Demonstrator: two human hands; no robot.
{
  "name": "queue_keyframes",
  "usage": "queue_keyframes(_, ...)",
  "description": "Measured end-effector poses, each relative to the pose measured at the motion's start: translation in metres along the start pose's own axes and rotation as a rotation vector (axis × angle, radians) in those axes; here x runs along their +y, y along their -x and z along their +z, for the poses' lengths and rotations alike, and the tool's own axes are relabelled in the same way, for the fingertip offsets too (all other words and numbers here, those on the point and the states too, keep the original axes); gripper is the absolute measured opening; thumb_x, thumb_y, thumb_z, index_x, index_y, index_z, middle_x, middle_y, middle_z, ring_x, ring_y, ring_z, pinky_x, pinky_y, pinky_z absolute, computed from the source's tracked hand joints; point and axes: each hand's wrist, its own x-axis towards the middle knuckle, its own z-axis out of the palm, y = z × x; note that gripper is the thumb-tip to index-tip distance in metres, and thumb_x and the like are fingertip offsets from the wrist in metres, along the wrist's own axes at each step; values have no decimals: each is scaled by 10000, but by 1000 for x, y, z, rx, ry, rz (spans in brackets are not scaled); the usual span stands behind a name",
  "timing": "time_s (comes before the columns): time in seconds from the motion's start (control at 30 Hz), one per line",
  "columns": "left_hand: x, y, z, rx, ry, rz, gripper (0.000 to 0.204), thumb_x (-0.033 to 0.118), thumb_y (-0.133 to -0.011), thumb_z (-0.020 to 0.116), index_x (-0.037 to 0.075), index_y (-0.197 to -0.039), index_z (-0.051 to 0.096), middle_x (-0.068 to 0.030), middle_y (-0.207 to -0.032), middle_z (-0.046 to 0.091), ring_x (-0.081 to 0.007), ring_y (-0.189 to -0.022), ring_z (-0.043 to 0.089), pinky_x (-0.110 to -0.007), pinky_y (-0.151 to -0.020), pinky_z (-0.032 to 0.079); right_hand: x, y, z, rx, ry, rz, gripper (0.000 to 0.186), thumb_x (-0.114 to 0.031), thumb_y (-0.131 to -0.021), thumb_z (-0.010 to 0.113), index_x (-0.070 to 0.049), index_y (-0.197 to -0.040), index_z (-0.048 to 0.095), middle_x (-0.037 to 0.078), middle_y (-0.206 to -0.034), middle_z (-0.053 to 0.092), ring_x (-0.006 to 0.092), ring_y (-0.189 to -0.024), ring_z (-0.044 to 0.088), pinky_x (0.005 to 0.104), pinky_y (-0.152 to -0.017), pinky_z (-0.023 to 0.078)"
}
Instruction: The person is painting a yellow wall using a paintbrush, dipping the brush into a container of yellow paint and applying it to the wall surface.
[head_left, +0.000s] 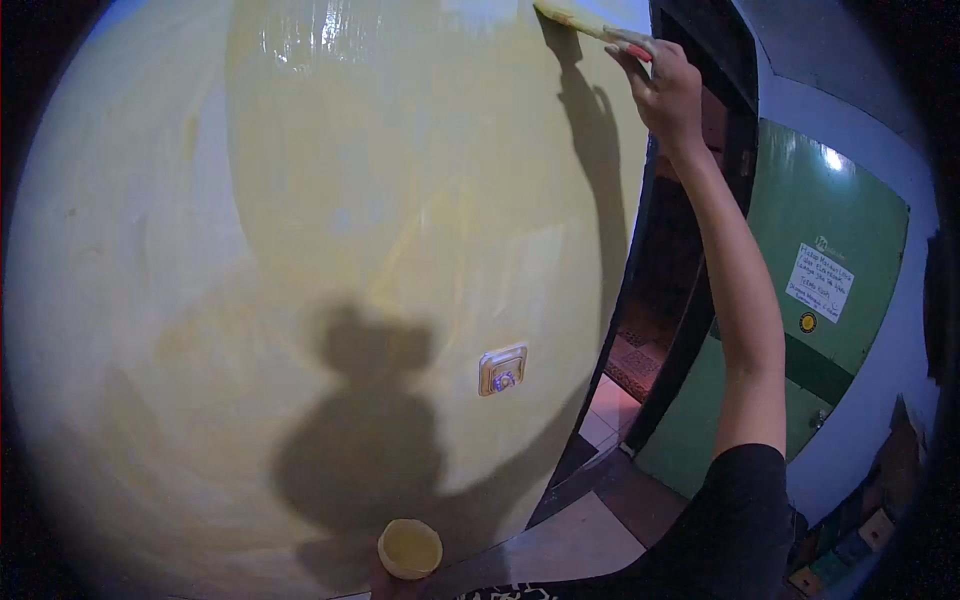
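Observation:
My right hand is raised high at the upper right, its fingers closed round the handle of a paintbrush. The brush's bristles lie at the top of the wall, which is partly coated in pale yellow paint. A wet, shiny patch shows near the wall's upper left, and whiter areas show through elsewhere. At the bottom, a small cup holds yellowish paint. My left hand grips it from below, mostly cut off and in shade.
A wall socket with yellow smears sits low on the wall. Right of the wall's edge is a dark doorway, then a green door bearing a paper note. Boxes and clutter stand at the lower right.

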Motion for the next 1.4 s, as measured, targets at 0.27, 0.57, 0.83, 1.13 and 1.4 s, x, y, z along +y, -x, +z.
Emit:
queue_keyframes(0.27, -14, 5, -7, 2, -11, 7, 630, 568, -923, 442, 111, -1357, 433, -155, -1147, 591, -324, -952, 614, -396, -735, 545, -37, 40, -28, -86, -143, -24, 295, -87, -810, 764, -118, -1100, 716, 76, -976, 716, 269, -862, 648, 351, -830, 512)
queue_keyframes(0.57, -26, 6, -6, -4, -22, 3, 599, 511, -932, 458, 112, -1376, 409, -145, -1171, 578, -306, -980, 603, -383, -771, 528, -24, 11, 14, 7, -85, -22, 270, -115, -838, 715, -112, -1108, 699, 97, -994, 702, 319, -849, 637, 376, -785, 512)
queue_keyframes(0.83, -25, 10, -12, 3, -38, 15, 577, 461, -940, 472, 113, -1393, 388, -137, -1193, 566, -290, -1005, 593, -372, -802, 513, -50, 19, -25, 41, -133, -91, 241, -123, -842, 754, -119, -1081, 724, 60, -1011, 727, 245, -852, 669, 337, -830, 503)
queue_keyframes(1.13, -24, 13, -9, 14, -67, 37, 559, 404, -949, 488, 115, -1412, 364, -127, -1217, 553, -272, -1033, 581, -360, -837, 496, -49, 6, 17, -39, -147, -181, 351, -52, -790, 740, -98, -1133, 683, 115, -1003, 691, 333, -866, 629, 402, -799, 501)
queue_keyframes(1.4, -21, 17, -11, 27, -86, 44, 551, 354, -957, 502, 116, -1429, 343, -119, -1239, 542, -256, -1058, 571, -349, -869, 481, -60, 2, -14, -19, -123, -255, 292, -51, -791, 763, -74, -1075, 698, 88, -994, 716, 284, -876, 667, 381, -811, 510)
